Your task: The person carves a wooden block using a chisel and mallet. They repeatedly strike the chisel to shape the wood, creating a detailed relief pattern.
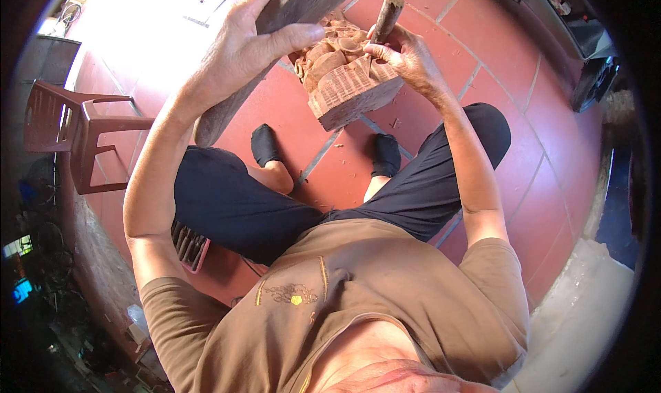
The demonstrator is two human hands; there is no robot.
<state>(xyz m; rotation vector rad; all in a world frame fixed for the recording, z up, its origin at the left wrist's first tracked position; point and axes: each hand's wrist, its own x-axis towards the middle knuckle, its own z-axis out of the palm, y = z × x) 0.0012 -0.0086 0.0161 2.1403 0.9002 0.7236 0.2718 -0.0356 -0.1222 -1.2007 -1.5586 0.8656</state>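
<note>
A reddish-brown wood carving (354,90), with rounded relief on top and a flat ridged side toward me, sits on the floor in front of my feet. My right hand (412,59) is closed around a chisel (389,16); its wooden handle stands up and its thin blade points down at the carving's edge. In my left hand (241,56) is a long, thick wooden mallet (224,114), raised to the left of the carving. The left thumb stretches across the mallet, and most of that hand's fingers are hidden behind it.
Red floor tiles (509,124) with scattered wood chips surround the carving. A brown plastic chair (103,126) stands at the left. Beside my left thigh, a pink-edged tray (200,255) holds several tools. A dark wheel (595,83) shows at the right.
</note>
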